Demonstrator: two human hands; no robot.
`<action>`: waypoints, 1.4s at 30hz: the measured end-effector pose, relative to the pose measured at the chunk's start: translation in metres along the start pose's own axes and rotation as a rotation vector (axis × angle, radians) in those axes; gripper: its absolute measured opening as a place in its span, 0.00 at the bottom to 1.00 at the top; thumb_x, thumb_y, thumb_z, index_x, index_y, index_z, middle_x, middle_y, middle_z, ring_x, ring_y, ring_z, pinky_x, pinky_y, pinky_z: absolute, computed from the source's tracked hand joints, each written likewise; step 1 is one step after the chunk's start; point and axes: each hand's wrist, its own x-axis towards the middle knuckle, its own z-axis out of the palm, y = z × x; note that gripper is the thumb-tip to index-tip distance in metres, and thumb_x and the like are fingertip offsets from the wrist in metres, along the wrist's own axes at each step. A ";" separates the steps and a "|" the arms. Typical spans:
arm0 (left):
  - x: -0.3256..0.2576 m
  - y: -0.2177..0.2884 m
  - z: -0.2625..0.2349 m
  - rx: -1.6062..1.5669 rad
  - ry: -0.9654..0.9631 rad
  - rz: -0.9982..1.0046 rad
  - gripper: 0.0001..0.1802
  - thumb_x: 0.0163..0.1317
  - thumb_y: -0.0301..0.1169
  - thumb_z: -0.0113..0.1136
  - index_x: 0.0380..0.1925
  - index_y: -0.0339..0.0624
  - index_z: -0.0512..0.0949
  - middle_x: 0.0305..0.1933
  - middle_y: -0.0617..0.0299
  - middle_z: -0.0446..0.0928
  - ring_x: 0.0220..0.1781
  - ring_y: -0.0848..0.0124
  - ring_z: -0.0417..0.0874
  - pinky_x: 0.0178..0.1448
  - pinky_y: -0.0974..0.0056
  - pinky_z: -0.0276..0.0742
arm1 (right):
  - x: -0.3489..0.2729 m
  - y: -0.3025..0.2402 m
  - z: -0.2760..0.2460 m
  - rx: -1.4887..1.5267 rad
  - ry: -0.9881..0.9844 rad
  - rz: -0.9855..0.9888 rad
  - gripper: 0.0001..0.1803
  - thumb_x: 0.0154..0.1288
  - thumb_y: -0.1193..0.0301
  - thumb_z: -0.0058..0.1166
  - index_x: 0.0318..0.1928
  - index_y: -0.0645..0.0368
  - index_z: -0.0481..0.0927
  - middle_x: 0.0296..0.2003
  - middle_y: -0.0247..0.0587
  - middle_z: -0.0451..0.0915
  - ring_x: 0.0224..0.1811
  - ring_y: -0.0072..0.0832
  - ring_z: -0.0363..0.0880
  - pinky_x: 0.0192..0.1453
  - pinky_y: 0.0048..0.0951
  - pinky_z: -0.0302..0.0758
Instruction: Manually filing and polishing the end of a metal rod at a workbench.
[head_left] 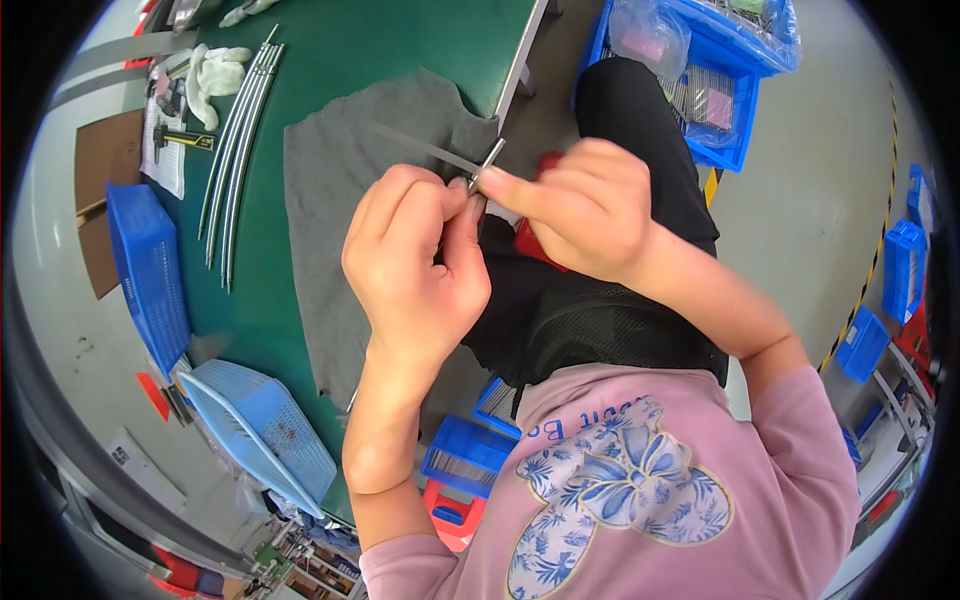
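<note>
The left hand (415,245) pinches a small metal rod (494,151) by the gray cloth's (345,190) edge, likely to keep it steady. The right hand (595,210) is curled, thumb at a thin strip (452,158); whether it grips that, one cannot tell.

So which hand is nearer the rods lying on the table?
Left. The left hand is to the right of the rods, across some cloth; the right hand is farther right.
</note>
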 end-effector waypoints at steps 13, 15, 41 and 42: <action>-0.002 -0.001 0.002 -0.004 0.018 -0.004 0.10 0.42 0.14 0.65 0.21 0.36 0.73 0.24 0.58 0.71 0.24 0.59 0.73 0.28 0.61 0.68 | 0.013 -0.026 -0.031 -0.141 -0.312 0.145 0.28 0.41 0.81 0.58 0.49 0.54 0.84 0.15 0.29 0.70 0.15 0.26 0.69 0.23 0.29 0.62; -0.003 0.001 0.001 0.012 -0.003 -0.006 0.10 0.41 0.15 0.65 0.21 0.36 0.73 0.24 0.58 0.71 0.25 0.59 0.74 0.28 0.60 0.68 | 0.002 -0.031 -0.053 -0.171 -0.377 0.144 0.28 0.41 0.81 0.59 0.49 0.54 0.84 0.15 0.29 0.70 0.15 0.26 0.69 0.23 0.29 0.63; -0.001 0.002 -0.003 -0.015 -0.017 -0.020 0.11 0.43 0.14 0.65 0.21 0.37 0.73 0.23 0.58 0.72 0.23 0.60 0.73 0.27 0.62 0.68 | -0.048 0.012 0.011 -0.038 0.042 -0.061 0.25 0.37 0.80 0.62 0.43 0.59 0.85 0.18 0.32 0.66 0.17 0.28 0.64 0.24 0.28 0.65; -0.001 0.002 -0.002 -0.015 -0.017 -0.020 0.11 0.43 0.14 0.65 0.21 0.37 0.73 0.23 0.58 0.72 0.23 0.60 0.73 0.27 0.62 0.68 | -0.050 0.012 0.005 -0.054 0.000 -0.046 0.25 0.37 0.80 0.62 0.44 0.58 0.85 0.18 0.32 0.67 0.17 0.28 0.64 0.24 0.28 0.65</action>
